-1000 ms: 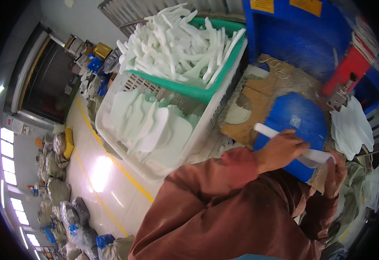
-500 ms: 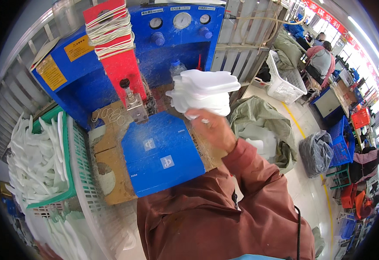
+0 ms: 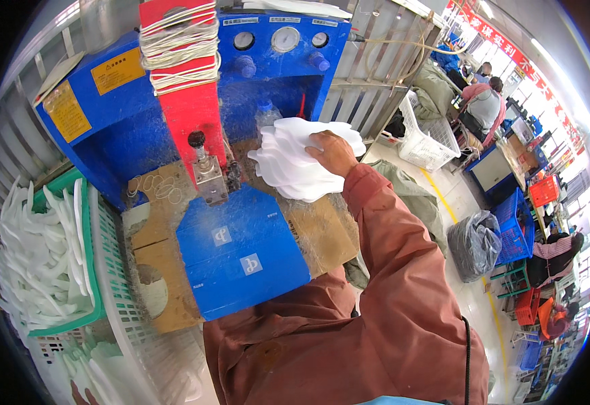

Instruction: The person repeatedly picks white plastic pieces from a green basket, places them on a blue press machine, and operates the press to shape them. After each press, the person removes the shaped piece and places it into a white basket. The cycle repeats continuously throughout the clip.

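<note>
While pressed on the stack of white foam pieces [image 3: 302,165], right hand [image 3: 332,152] grip curled over its top, left hand unseen

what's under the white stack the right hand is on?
The right hand rests on top of the white stack. Under its near edge shows the brown cardboard on the bench; the part directly under the stack is hidden, as is the left hand.

gauges [image 3: 285,38]: 3 | green baskets [image 3: 81,202]: 1 | blue plates [image 3: 241,251]: 1 | black bins [image 3: 474,244]: 1
</note>
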The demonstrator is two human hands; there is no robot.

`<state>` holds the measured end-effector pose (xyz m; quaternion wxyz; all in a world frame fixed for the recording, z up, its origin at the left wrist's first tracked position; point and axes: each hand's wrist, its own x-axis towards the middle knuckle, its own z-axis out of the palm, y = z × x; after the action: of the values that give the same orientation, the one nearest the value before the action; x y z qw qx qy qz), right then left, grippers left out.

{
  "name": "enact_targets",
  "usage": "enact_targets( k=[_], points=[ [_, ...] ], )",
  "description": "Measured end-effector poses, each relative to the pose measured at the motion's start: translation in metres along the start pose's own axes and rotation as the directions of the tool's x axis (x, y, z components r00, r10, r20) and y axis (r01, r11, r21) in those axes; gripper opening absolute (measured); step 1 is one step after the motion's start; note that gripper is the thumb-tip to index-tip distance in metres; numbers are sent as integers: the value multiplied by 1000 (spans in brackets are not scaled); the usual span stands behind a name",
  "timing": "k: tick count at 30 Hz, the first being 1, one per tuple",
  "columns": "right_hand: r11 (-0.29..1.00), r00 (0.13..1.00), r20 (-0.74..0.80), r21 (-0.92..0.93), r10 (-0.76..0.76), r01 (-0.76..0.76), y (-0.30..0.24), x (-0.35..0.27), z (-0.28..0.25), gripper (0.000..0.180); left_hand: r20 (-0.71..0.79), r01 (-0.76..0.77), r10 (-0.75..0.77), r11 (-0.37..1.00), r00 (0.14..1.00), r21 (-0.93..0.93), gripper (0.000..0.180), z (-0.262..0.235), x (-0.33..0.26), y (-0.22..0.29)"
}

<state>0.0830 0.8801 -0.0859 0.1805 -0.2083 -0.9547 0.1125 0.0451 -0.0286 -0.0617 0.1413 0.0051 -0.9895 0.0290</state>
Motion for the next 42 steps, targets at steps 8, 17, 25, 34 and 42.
enact_targets(
  k=[8, 17, 25, 34, 42],
  points=[
    [972, 994, -59, -222, -93, 77, 4, -1, 1, 31, 101, -215, 288, 867, 952, -449, 45, -66, 36, 167],
    [941, 758, -566, -273, -323, 197, -41, -60, -104, 42, 158, -158, 744, 336, 649, -929, 48, -56, 13, 336],
    [871, 819, -313, -61, -481, 488, -148, -223, -48, 41, 359, 861, 852, -185, 381, -474, 66, -17, -64, 499],
    [829, 847, -156, 180, -508, 530, -142, -214, -23, 58, 456, 682, 550, -325, 700, -655, 43, 7, -36, 441],
    [161, 884, 467, 873, -7, -460, -163, -179, 26, 66, 465, 638, 607, -92, 644, -764, 50, 11, -16, 388]
  ],
)
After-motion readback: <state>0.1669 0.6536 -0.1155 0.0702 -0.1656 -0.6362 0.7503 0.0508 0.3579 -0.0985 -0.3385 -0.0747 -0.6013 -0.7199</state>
